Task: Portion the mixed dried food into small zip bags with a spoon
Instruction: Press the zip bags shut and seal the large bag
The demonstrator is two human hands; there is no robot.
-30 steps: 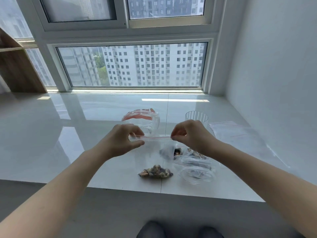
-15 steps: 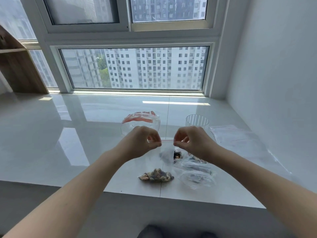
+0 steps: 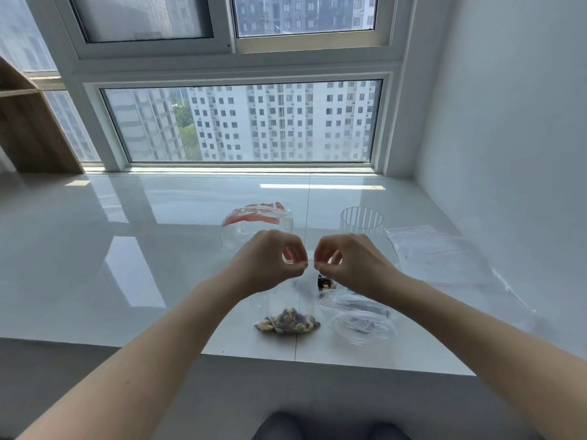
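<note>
I have both hands up over the white ledge, working the top of 1 small zip bag. My left hand and right hand each pinch the red zip strip between thumb and fingertips, nearly touching at the middle of the seal. The bag hangs below them, and its load of mixed dried food rests on the ledge near the front edge.

I judge this to be the sealing step. To do it well, I would press the 2 tracks together firmly at this point and run the pinch outward to each end, feeling for a gap. I would keep the food low in the bag so no piece sits in the track, and squeeze out spare air first.

Just right of the bag lie more clear bags with some dark contents; I cannot make out a spoon. Behind my hands stand a clear container with orange inside and a ribbed clear cup; flat empty bags lie at the right.
</note>
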